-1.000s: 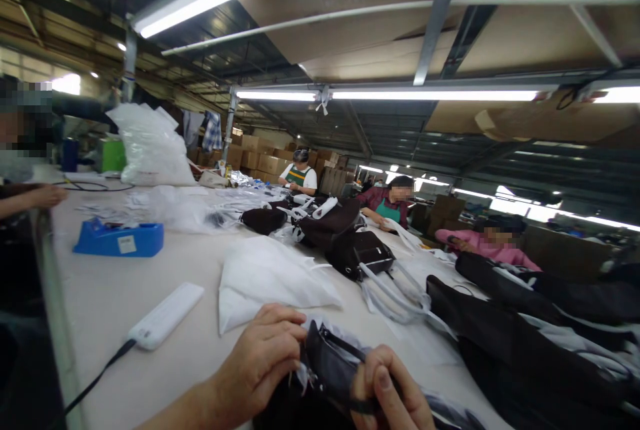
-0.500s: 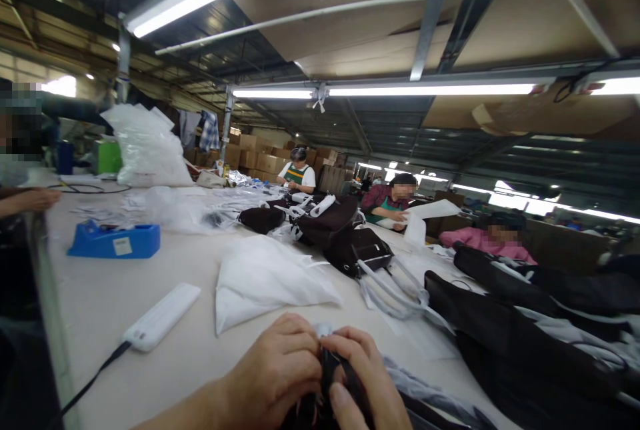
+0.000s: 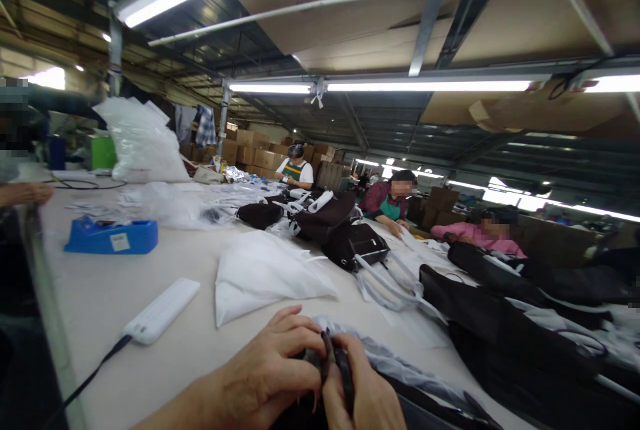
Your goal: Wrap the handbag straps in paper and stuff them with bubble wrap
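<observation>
At the bottom middle, my left hand has its fingers bent around a dark strip of a black bag. My right hand pinches the same strip from the other side, thumb and fingers pressed close. The fingers partly hide the strip, so its exact shape cannot be made out. A grey strap in clear plastic wrap runs from behind my right hand across the bag. Beyond my hands lies a white pouch on the pale table.
To the left are a white corded device and a blue tape dispenser. Black bags with wrapped handles lie ahead, and more black bags on the right. A plastic-bag heap stands behind. Several co-workers surround the table.
My fingers have shifted on the dark strip, which now stands up between them. The small pale piece at my fingertips no longer shows. A co-worker across the table has lowered a white sheet.
</observation>
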`<state>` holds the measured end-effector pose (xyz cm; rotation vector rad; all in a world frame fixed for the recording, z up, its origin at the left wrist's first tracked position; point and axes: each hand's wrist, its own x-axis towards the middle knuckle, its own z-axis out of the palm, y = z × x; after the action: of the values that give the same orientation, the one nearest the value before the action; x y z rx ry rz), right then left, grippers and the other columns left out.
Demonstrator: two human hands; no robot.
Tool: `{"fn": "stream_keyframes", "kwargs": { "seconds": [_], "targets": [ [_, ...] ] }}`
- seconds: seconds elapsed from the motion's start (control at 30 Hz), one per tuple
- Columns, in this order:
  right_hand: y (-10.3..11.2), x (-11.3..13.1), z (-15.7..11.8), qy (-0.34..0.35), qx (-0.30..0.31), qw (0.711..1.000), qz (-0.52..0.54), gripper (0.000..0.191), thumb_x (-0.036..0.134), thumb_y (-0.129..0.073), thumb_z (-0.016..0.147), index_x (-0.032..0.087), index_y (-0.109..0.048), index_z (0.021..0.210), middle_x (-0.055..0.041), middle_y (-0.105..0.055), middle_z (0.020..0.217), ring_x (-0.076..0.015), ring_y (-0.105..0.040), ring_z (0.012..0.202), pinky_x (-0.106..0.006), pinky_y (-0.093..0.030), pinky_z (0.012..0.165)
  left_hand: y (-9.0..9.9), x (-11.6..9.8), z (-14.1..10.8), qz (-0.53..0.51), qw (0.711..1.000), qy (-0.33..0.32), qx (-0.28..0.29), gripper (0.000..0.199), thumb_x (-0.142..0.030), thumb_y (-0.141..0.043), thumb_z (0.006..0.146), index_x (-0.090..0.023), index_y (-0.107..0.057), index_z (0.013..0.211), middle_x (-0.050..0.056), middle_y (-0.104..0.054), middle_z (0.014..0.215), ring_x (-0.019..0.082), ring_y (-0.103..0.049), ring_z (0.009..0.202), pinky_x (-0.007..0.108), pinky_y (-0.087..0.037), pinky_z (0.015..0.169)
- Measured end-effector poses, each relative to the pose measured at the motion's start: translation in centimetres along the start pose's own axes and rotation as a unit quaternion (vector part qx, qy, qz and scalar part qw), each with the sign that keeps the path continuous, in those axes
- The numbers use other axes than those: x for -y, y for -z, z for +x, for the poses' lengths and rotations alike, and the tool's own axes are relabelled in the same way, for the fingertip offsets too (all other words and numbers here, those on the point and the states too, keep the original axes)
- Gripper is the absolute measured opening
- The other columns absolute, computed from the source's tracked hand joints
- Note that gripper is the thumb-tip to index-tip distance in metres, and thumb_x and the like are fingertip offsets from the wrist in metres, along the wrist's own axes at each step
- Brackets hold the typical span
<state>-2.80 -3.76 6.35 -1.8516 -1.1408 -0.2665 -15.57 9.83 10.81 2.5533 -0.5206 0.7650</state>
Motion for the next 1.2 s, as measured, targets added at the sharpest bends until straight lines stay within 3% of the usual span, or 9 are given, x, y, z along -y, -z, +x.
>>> {"fn": "stream_keyframes", "kwargs": {
  "seconds": [0.13, 0.3, 0.4, 0.53, 0.6, 0.77, 0.93, 1.07, 1.2],
  "targets": [
    [0.7, 0.4, 0.3, -0.032, 0.027, 0.998, 0.044, 0.027, 0.033, -0.042, 0.088, 0.024, -0.061, 0.105, -0.0036, -0.075, 0.074, -0.0265, -0.074, 0.066, -0.032, -0.053, 0.062, -0.9, -0.2, 0.1, -0.100, 0.992, 0.022, -0.068, 0.015, -0.010, -0.051, 0.089, -0.023, -0.050, 0.096, 0.006, -0.060, 0.114, 0.020, -0.056, 0.107, 0.034, -0.047, 0.096],
    [1.2, 0.8, 0.8, -0.009, 0.043, 0.988, 0.149, 0.042, 0.025, -0.048, 0.078, 0.024, -0.068, 0.115, -0.0043, -0.079, 0.099, -0.0235, -0.075, 0.090, -0.029, -0.056, 0.083, -0.3, 0.0, 0.2, -0.163, 0.980, 0.068, -0.094, 0.021, -0.012, -0.061, 0.084, -0.022, -0.053, 0.100, 0.006, -0.059, 0.116, 0.021, -0.057, 0.109, 0.033, -0.047, 0.096],
    [1.5, 1.0, 1.0, -0.043, 0.022, 0.973, 0.227, 0.038, 0.026, -0.053, 0.077, 0.021, -0.072, 0.110, -0.0047, -0.077, 0.099, -0.0217, -0.073, 0.093, -0.026, -0.055, 0.086, 0.8, 0.1, 0.8, -0.099, 0.993, 0.048, -0.043, 0.030, -0.008, -0.050, 0.084, -0.021, -0.055, 0.110, 0.008, -0.061, 0.117, 0.023, -0.058, 0.109, 0.037, -0.044, 0.099],
    [1.8, 1.0, 1.1, -0.139, 0.060, 0.939, 0.309, 0.033, 0.028, -0.057, 0.076, 0.020, -0.068, 0.105, 0.0058, -0.060, 0.058, -0.0105, -0.050, 0.042, -0.020, -0.043, 0.043, 2.1, 0.4, 2.0, 0.024, 0.997, -0.007, 0.069, 0.049, -0.003, -0.048, 0.069, -0.021, -0.055, 0.114, 0.007, -0.065, 0.110, 0.023, -0.060, 0.098, 0.037, -0.044, 0.091],
    [1.8, 1.1, 1.1, -0.166, 0.075, 0.927, 0.328, 0.029, 0.030, -0.057, 0.076, 0.020, -0.064, 0.102, 0.0090, -0.051, 0.051, -0.0078, -0.037, 0.035, -0.019, -0.031, 0.034, 2.6, 0.7, 2.9, 0.099, 0.988, -0.023, 0.114, 0.043, -0.005, -0.054, 0.064, -0.019, -0.056, 0.104, 0.006, -0.064, 0.099, 0.022, -0.058, 0.088, 0.036, -0.044, 0.081],
    [1.7, 1.1, 1.0, -0.159, 0.075, 0.938, 0.300, 0.036, 0.031, -0.059, 0.076, 0.020, -0.057, 0.110, 0.0084, -0.053, 0.052, -0.0090, -0.039, 0.032, -0.020, -0.028, 0.031, 3.9, 0.6, 4.9, 0.282, 0.941, -0.093, 0.163, 0.019, -0.013, -0.067, 0.073, -0.021, -0.051, 0.077, 0.002, -0.059, 0.085, 0.020, -0.050, 0.076, 0.036, -0.040, 0.069],
    [1.5, 0.5, 1.1, -0.095, 0.055, 0.961, 0.254, 0.025, 0.033, -0.057, 0.082, 0.020, -0.058, 0.104, 0.0074, -0.052, 0.055, -0.0107, -0.043, 0.039, -0.022, -0.035, 0.040, 3.5, 0.2, 4.3, 0.373, 0.917, -0.138, 0.011, 0.020, -0.011, -0.044, 0.097, -0.019, -0.054, 0.082, 0.003, -0.058, 0.078, 0.017, -0.045, 0.064, 0.032, -0.033, 0.058],
    [1.6, 0.5, 1.4, 0.047, 0.115, 0.966, 0.225, 0.015, 0.028, -0.052, 0.086, 0.022, -0.065, 0.086, 0.0020, -0.061, 0.066, -0.0145, -0.055, 0.058, -0.024, -0.043, 0.058, 1.3, 1.1, 2.8, 0.309, 0.937, -0.088, -0.136, 0.026, -0.019, -0.030, 0.104, -0.019, -0.054, 0.095, -0.001, -0.053, 0.066, 0.015, -0.046, 0.054, 0.028, -0.030, 0.050],
    [2.2, 1.2, 1.8, 0.120, 0.147, 0.944, 0.271, 0.021, 0.024, -0.048, 0.085, 0.022, -0.069, 0.084, -0.0014, -0.063, 0.078, -0.0171, -0.059, 0.072, -0.026, -0.047, 0.068, 0.5, 0.6, 3.0, 0.185, 0.970, -0.051, -0.149, 0.018, -0.022, -0.038, 0.102, -0.019, -0.052, 0.114, 0.003, -0.069, 0.084, 0.016, -0.063, 0.071, 0.025, -0.045, 0.066]
  ]
}}
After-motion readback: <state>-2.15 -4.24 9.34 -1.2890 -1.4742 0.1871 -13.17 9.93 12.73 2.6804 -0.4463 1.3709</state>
